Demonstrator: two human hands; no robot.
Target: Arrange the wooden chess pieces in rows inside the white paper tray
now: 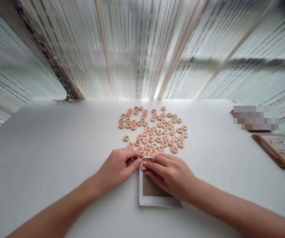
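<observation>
My left hand (119, 167) is closed at the far left corner of a shallow open cardboard box (157, 201), its thumb and forefinger on the wall there. The box is white with a grey-brown bottom. Inside that same corner lies a round wooden Chinese chess piece (142, 165) with a red character, face up. My right hand (170, 173) reaches over the box with bent fingers, the fingertips on this piece; its thumb is partly hidden. Just beyond the far wall, many loose Chinese chess pieces (153, 152) with red or black characters are spread out.
The white table (58, 145) runs back to striped curtains (122, 49). At the right lies a brown-edged box lid or booklet (278, 152) with a printed picture, and behind it a blurred-out object (255, 118). One chess piece (126, 138) sits apart at the group's left.
</observation>
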